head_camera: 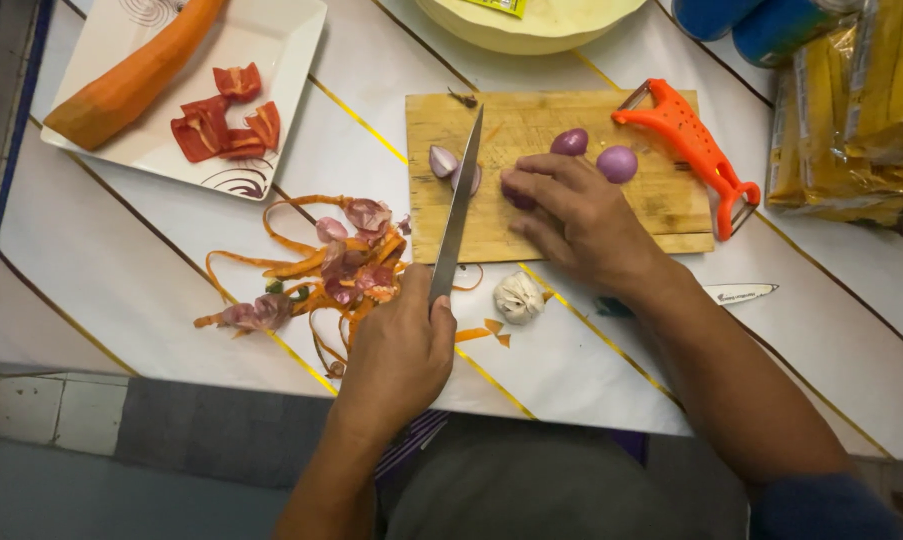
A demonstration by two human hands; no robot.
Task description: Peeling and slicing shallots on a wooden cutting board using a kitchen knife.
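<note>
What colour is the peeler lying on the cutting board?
Bright orange: the peeler shows clearly in the head view.

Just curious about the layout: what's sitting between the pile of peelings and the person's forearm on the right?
In the head view, a garlic bulb lies between the peelings and the right forearm, beside two small orange scraps.

There is a single view, taken from a camera on the person's head, looking almost straight down over the near edge of the surface [611,370]. It sits close: both forearms rise from the bottom of the frame, with the person's lap below them. The cutting board [531,215] lies just right of centre, and the far side of the surface is cut off at the top.
</note>
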